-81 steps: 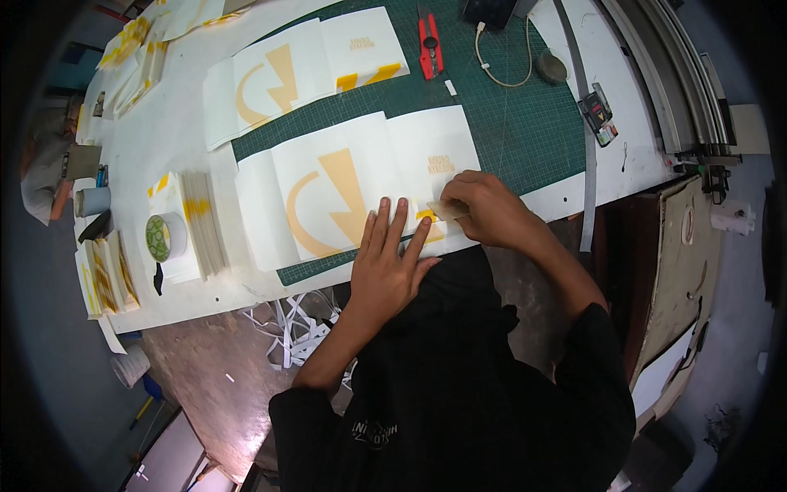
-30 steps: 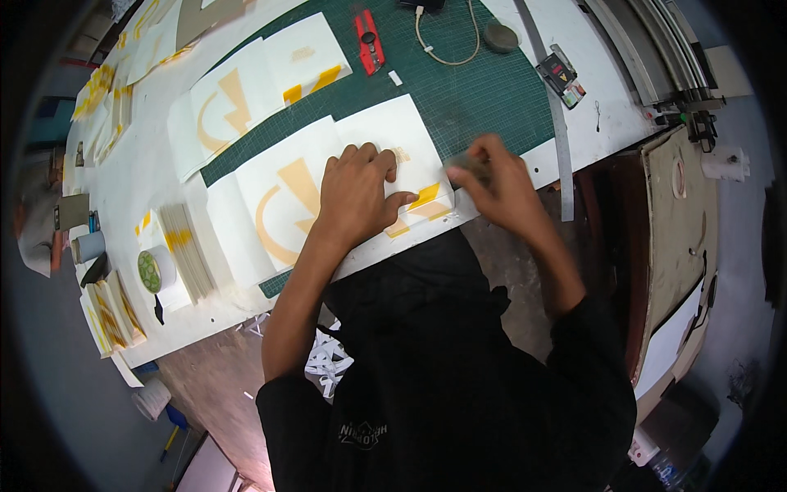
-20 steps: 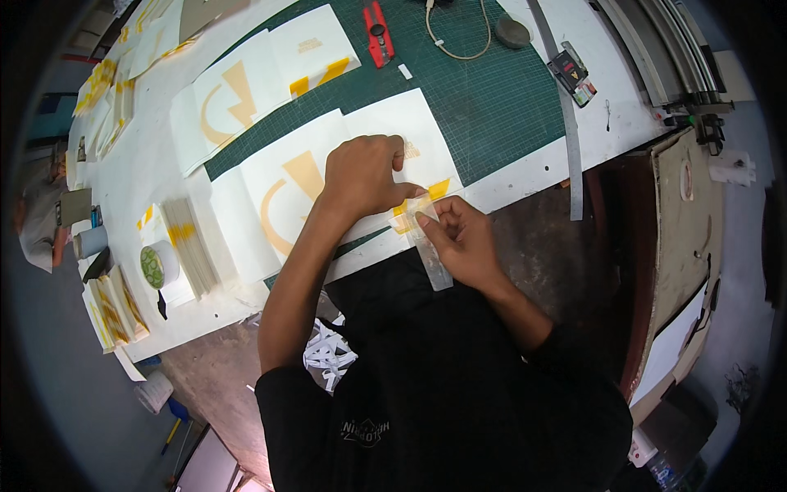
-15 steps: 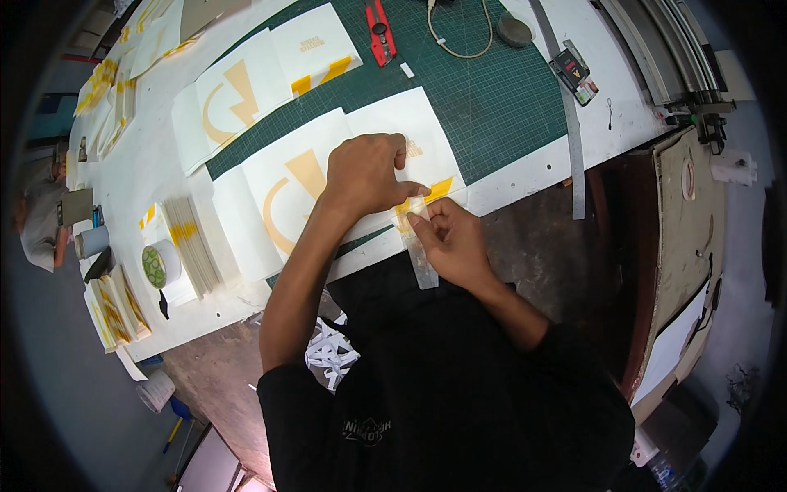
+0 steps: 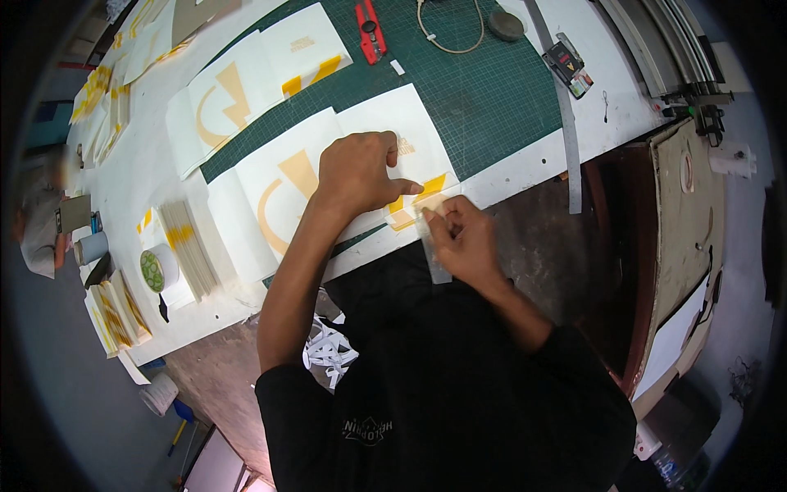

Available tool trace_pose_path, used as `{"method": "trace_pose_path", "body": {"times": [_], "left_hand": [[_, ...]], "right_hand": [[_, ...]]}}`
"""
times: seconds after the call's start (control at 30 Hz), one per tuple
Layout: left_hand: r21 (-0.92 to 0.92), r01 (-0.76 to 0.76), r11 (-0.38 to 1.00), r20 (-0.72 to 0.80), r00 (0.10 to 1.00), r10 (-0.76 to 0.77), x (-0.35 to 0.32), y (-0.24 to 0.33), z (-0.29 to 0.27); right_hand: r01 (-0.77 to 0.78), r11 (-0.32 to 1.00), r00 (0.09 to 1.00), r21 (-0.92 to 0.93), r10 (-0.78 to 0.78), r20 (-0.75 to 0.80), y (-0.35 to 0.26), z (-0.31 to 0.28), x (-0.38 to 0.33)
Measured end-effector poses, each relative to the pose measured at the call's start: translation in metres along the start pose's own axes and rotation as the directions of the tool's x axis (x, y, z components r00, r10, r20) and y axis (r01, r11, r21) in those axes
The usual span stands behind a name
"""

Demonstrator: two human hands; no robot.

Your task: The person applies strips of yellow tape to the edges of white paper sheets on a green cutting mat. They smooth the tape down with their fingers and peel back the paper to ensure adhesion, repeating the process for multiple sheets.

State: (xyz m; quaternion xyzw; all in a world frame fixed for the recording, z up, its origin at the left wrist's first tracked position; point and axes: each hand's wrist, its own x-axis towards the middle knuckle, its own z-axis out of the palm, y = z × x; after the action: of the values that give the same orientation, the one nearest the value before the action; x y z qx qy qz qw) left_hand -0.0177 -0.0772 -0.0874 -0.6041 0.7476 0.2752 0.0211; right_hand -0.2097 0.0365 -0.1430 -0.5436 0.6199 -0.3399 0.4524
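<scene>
A white printed sheet (image 5: 422,123) with tan shapes and a yellow-striped edge lies in front of me, partly under my arm. My left hand (image 5: 357,172) rests on it, fingers bent and thumb stretched apart toward the yellow stripe. Beside that thumb, at the sheet's near corner, my right hand (image 5: 463,238) has its thumb and fingertips pinched together on a translucent strip (image 5: 438,266). The strip's lower end hangs past the table edge against my dark shirt. Its upper part lies by the striped edge, partly covered by my fingers.
A green cutting mat (image 5: 500,107) lies under the sheets, with a second printed sheet (image 5: 262,78) beyond. A red cutter (image 5: 371,33), a metal ruler (image 5: 570,156) and a black tape measure (image 5: 567,64) lie farther off. Folded stacks (image 5: 184,246) and a tape roll (image 5: 160,266) stand left.
My right hand has shifted slightly right against the sheet, and the translucent strip has moved with it. My left hand keeps its place on the sheet. The whole view has shifted a little.
</scene>
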Motion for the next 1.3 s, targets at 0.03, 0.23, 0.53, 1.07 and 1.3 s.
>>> {"method": "trace_pose_path", "body": {"times": [0.03,0.23,0.53,1.07,1.3], "left_hand": [[0.002,0.003,1.0,0.001,1.0,-0.003,0.0,0.0,0.0],[0.011,0.048,0.999,0.028,0.998,-0.048,-0.001,0.007,-0.006],[0.02,0.01,1.0,0.031,0.999,-0.011,0.004,0.004,-0.006],[0.012,0.022,1.0,0.061,0.998,-0.023,0.005,0.001,-0.005],[0.008,0.02,1.0,0.058,0.998,-0.02,0.004,0.001,-0.005]], "right_hand": [[0.026,0.999,0.999,-0.026,-0.027,-0.042,0.001,-0.006,0.002],[0.053,0.986,0.993,-0.16,-0.07,-0.1,0.008,-0.046,0.022],[0.004,0.992,0.999,0.127,0.0,-0.032,0.002,-0.011,-0.001],[0.231,0.972,0.973,0.048,-0.23,-0.02,-0.006,0.037,-0.011],[0.152,0.988,0.988,-0.001,-0.152,-0.017,-0.002,0.033,-0.014]]}}
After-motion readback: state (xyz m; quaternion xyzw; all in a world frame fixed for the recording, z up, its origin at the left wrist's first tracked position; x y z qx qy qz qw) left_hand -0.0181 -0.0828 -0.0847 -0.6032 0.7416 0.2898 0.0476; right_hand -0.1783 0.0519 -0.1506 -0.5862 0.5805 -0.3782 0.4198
